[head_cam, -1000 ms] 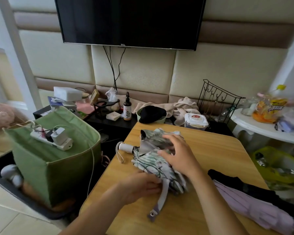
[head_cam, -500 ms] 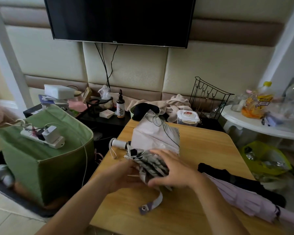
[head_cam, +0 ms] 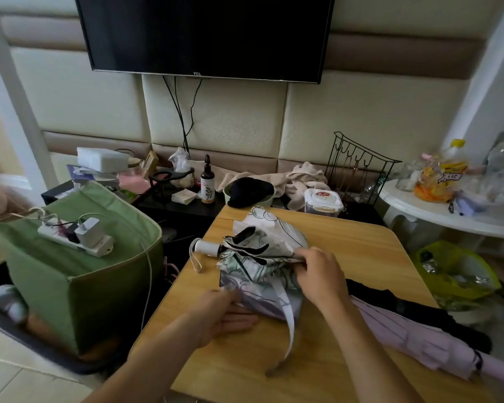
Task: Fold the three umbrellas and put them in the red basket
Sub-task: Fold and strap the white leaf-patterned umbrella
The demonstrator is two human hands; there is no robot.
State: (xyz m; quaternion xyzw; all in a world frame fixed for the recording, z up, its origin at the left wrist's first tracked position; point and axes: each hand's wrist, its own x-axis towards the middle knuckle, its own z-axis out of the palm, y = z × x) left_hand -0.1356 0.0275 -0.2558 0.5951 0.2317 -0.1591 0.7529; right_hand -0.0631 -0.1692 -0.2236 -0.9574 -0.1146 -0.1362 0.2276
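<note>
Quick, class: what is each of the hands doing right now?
Left hand: pinches the umbrella fabric's near edge.
Right hand: grips the umbrella's bunched canopy.

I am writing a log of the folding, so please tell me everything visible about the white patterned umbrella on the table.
The white fabric umbrella with a green and black leaf print lies half gathered on the light wooden table. Its white cylindrical handle with a cord loop points left. A long white closing strap hangs loose toward the viewer. The right hand grips the bunched canopy; the left hand holds its near edge.
</note>
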